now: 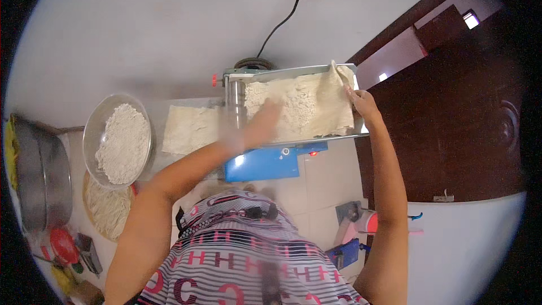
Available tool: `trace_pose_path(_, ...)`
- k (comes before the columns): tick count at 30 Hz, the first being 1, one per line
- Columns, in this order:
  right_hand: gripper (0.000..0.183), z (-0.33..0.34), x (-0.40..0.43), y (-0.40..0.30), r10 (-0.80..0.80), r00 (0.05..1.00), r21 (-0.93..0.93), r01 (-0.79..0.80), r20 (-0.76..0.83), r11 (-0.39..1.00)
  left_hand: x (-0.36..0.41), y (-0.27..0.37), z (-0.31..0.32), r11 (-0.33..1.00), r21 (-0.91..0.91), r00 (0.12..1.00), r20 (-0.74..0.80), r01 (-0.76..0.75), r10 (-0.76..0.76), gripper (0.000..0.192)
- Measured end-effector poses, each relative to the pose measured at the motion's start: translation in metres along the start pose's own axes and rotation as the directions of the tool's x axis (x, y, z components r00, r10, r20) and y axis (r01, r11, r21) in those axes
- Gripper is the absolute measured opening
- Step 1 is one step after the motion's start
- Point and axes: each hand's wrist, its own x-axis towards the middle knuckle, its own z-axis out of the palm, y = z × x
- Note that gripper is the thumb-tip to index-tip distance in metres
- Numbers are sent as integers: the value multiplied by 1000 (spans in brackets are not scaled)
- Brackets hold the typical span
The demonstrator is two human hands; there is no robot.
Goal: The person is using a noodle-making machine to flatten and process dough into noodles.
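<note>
Before me a dough sheeting machine has a steel roller [237, 102] and a metal tray [296, 69] to its right. On the tray lies a pale dough sheet [332, 103] with crumbly dough [298, 103] spread over it. My right hand [363, 103] grips the right end of that sheet, which is lifted into a fold at its far corner. Blurred by motion, my left hand [264, 123] is over the crumbly dough near the roller; whether its fingers hold any is unclear. Another flat dough piece [190, 129] lies left of the roller.
A metal bowl of flour-like crumbs [123, 144] stands at the left, above a round tray of noodles [108, 212]. The machine's blue housing [262, 165] faces my body. Its black cable [292, 10] runs up the wall. At far left stands a large metal pot [55, 178].
</note>
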Motion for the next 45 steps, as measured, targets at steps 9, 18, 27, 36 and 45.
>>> trace_pose_path(9,36,21,5,8,-129,969,-27,126,-209,992,28,33,12,906,2,896,-148,-423,419,49)
trace_pose_path(18,14,-29,2,16,-62,941,252,152,-332,956,9,0,-3,994,65,977,-188,-93,103,50)
trace_pose_path(27,18,-43,10,41,-51,955,378,165,-293,911,-12,-3,-15,923,277,919,-214,-269,332,53)
trace_pose_path(36,27,-41,18,46,-85,960,444,201,-267,873,-6,-41,10,985,75,968,-192,-152,164,65)
trace_pose_path(45,35,-21,-9,12,-156,966,206,199,-208,958,32,26,3,943,25,923,-197,-331,329,49)
